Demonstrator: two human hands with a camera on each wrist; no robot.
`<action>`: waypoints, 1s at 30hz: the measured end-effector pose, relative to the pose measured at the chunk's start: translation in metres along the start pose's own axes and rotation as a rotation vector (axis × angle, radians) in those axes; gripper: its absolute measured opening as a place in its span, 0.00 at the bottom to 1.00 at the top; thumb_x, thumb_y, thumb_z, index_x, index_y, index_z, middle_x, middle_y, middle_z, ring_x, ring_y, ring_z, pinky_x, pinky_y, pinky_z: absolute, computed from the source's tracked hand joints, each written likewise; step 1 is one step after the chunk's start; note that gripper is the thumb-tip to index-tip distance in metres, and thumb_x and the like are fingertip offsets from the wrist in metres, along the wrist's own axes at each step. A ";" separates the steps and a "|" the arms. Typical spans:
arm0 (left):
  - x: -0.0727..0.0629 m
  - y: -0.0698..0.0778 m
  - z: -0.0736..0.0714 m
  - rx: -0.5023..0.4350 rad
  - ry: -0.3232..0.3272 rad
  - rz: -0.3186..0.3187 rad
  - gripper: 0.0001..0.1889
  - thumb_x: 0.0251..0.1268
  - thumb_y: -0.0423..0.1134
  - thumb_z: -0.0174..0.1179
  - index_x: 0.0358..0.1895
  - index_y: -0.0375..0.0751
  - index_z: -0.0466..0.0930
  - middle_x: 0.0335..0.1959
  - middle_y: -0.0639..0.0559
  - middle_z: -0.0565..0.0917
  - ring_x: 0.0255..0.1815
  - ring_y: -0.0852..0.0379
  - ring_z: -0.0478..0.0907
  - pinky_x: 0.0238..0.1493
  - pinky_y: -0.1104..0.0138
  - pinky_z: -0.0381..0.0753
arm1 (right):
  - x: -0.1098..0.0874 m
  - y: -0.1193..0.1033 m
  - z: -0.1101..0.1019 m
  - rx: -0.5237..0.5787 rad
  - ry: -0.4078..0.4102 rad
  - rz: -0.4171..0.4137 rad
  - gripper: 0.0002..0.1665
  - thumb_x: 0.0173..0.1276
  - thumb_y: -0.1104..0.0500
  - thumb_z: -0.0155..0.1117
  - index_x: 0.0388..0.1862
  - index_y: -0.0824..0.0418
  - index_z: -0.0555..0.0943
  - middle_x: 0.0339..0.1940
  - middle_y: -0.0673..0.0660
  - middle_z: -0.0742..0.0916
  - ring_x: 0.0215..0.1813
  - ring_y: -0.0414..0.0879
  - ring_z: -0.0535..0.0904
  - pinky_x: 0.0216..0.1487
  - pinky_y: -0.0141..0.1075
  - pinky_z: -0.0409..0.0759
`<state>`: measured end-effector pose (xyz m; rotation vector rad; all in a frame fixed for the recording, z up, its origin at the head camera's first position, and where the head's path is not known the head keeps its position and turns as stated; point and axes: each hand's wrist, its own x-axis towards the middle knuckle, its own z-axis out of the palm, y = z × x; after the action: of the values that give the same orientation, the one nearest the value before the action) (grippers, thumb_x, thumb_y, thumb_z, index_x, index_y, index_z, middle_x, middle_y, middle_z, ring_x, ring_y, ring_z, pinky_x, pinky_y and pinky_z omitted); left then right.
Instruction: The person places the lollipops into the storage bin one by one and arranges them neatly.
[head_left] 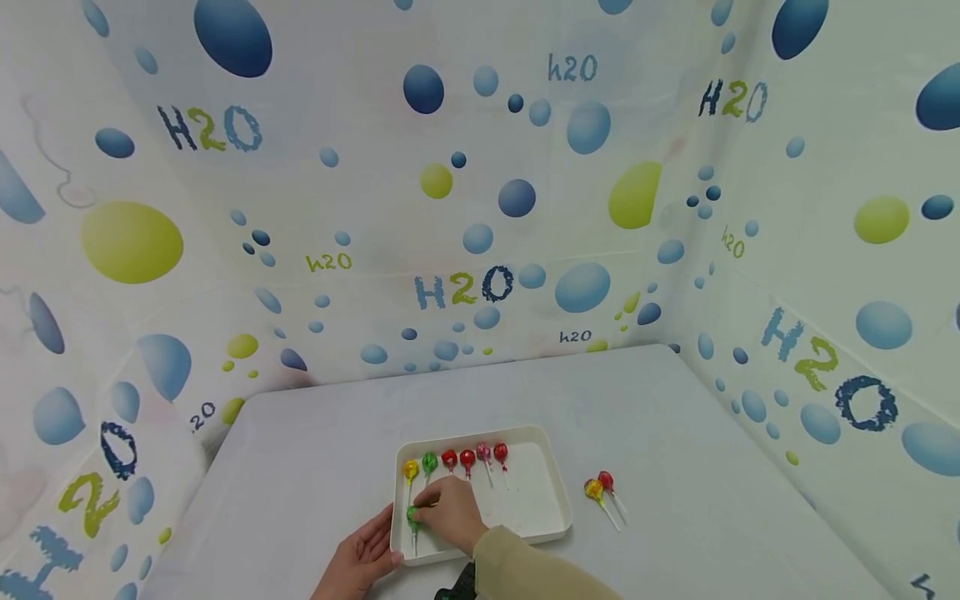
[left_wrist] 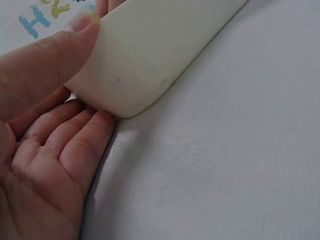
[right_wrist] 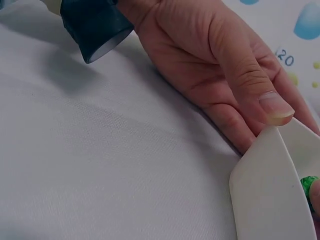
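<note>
A shallow white tray (head_left: 557,483) lies on the table in the head view. My left hand (head_left: 363,557) holds its near left corner, the thumb (left_wrist: 75,50) at the rim and the other fingers against the outer side. Inside the tray, my right hand (head_left: 456,512) pinches the head of a green lollipop (head_left: 412,516), whose stick points toward me. Along the tray's far side is a row of lollipops: yellow (head_left: 410,470), green (head_left: 429,462), two red, pink (head_left: 483,452) and red (head_left: 501,452). The right hand covers some of their sticks.
To the right of the tray, a yellow lollipop (head_left: 594,489) and a red lollipop (head_left: 606,481) lie close together on the white tablecloth (head_left: 315,450). Printed curtains (head_left: 375,208) surround the table at the back and sides. A dark wrist strap (right_wrist: 95,30) shows near the left hand.
</note>
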<state>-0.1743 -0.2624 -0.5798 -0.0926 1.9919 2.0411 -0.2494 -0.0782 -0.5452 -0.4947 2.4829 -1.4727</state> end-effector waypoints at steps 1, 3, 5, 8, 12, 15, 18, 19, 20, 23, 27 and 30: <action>0.000 0.000 0.000 0.000 0.001 -0.001 0.49 0.67 0.36 0.69 0.80 0.23 0.44 0.80 0.26 0.49 0.81 0.33 0.48 0.65 0.72 0.80 | 0.000 0.001 0.000 0.005 0.002 0.001 0.05 0.59 0.67 0.77 0.34 0.60 0.92 0.31 0.48 0.92 0.36 0.34 0.83 0.41 0.31 0.86; 0.000 0.000 0.000 0.003 0.002 0.001 0.49 0.67 0.36 0.69 0.80 0.22 0.44 0.80 0.26 0.49 0.81 0.33 0.49 0.65 0.71 0.80 | 0.001 0.003 0.001 0.017 0.006 0.008 0.05 0.59 0.67 0.77 0.34 0.60 0.92 0.31 0.48 0.92 0.37 0.34 0.83 0.41 0.32 0.86; 0.000 0.000 0.000 0.004 0.001 0.008 0.48 0.68 0.35 0.68 0.79 0.22 0.44 0.80 0.25 0.48 0.81 0.33 0.48 0.66 0.71 0.80 | 0.002 0.004 0.002 0.025 0.010 0.017 0.05 0.59 0.67 0.77 0.34 0.59 0.91 0.31 0.47 0.91 0.37 0.34 0.83 0.42 0.32 0.86; 0.000 0.000 0.000 0.000 0.003 0.010 0.48 0.68 0.35 0.68 0.79 0.22 0.44 0.80 0.26 0.48 0.81 0.33 0.48 0.65 0.72 0.80 | 0.003 0.007 0.004 0.041 0.016 0.038 0.06 0.58 0.67 0.77 0.33 0.58 0.91 0.31 0.46 0.91 0.36 0.34 0.82 0.42 0.33 0.86; 0.001 -0.001 -0.001 -0.011 0.003 0.006 0.49 0.67 0.34 0.68 0.80 0.22 0.43 0.80 0.26 0.48 0.81 0.34 0.48 0.65 0.72 0.80 | 0.003 0.007 0.005 0.046 0.024 0.058 0.05 0.58 0.67 0.78 0.33 0.58 0.91 0.30 0.46 0.91 0.35 0.34 0.81 0.41 0.33 0.86; 0.001 -0.002 -0.001 -0.012 0.002 0.013 0.48 0.68 0.34 0.68 0.79 0.22 0.43 0.80 0.26 0.48 0.81 0.34 0.49 0.65 0.71 0.80 | 0.002 0.004 0.004 0.042 0.027 0.062 0.06 0.58 0.67 0.78 0.33 0.58 0.91 0.30 0.46 0.91 0.36 0.34 0.81 0.42 0.33 0.86; 0.001 -0.002 -0.001 -0.012 0.003 0.012 0.48 0.68 0.34 0.67 0.80 0.22 0.43 0.80 0.26 0.47 0.81 0.35 0.50 0.65 0.71 0.80 | 0.001 0.004 0.004 0.044 0.026 0.069 0.06 0.58 0.66 0.78 0.34 0.58 0.92 0.31 0.46 0.91 0.36 0.34 0.81 0.42 0.33 0.86; 0.001 -0.002 -0.001 -0.015 0.004 0.008 0.48 0.68 0.33 0.67 0.80 0.22 0.43 0.81 0.26 0.48 0.81 0.35 0.50 0.65 0.71 0.81 | 0.001 0.004 0.004 0.044 0.026 0.068 0.06 0.59 0.66 0.78 0.34 0.58 0.91 0.31 0.46 0.91 0.36 0.34 0.81 0.42 0.33 0.86; 0.001 -0.002 0.000 -0.015 0.004 0.008 0.47 0.68 0.33 0.67 0.80 0.22 0.43 0.81 0.26 0.48 0.81 0.35 0.50 0.65 0.71 0.81 | 0.001 0.004 0.004 0.046 0.025 0.070 0.06 0.59 0.67 0.77 0.35 0.59 0.91 0.31 0.46 0.91 0.35 0.34 0.81 0.42 0.33 0.86; 0.001 -0.001 0.000 -0.013 0.002 0.006 0.47 0.68 0.33 0.67 0.80 0.22 0.43 0.80 0.26 0.47 0.81 0.35 0.50 0.65 0.71 0.81 | 0.001 0.004 0.003 0.045 0.026 0.069 0.06 0.59 0.67 0.77 0.35 0.59 0.91 0.31 0.47 0.91 0.35 0.35 0.81 0.41 0.33 0.86; 0.002 -0.001 -0.001 -0.006 0.013 -0.007 0.48 0.68 0.34 0.68 0.80 0.22 0.44 0.80 0.26 0.48 0.81 0.34 0.49 0.64 0.71 0.81 | 0.000 0.004 0.002 0.046 0.024 0.072 0.06 0.59 0.66 0.77 0.35 0.59 0.91 0.30 0.46 0.91 0.35 0.34 0.81 0.40 0.32 0.85; 0.003 -0.001 -0.001 -0.002 0.022 -0.018 0.48 0.67 0.34 0.68 0.80 0.22 0.44 0.80 0.26 0.48 0.81 0.33 0.49 0.64 0.70 0.82 | 0.000 0.004 0.001 0.041 0.026 0.076 0.05 0.59 0.66 0.78 0.35 0.59 0.92 0.30 0.46 0.91 0.34 0.34 0.81 0.38 0.31 0.84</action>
<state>-0.1766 -0.2626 -0.5817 -0.1336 1.9951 2.0402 -0.2501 -0.0775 -0.5494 -0.3720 2.4566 -1.5064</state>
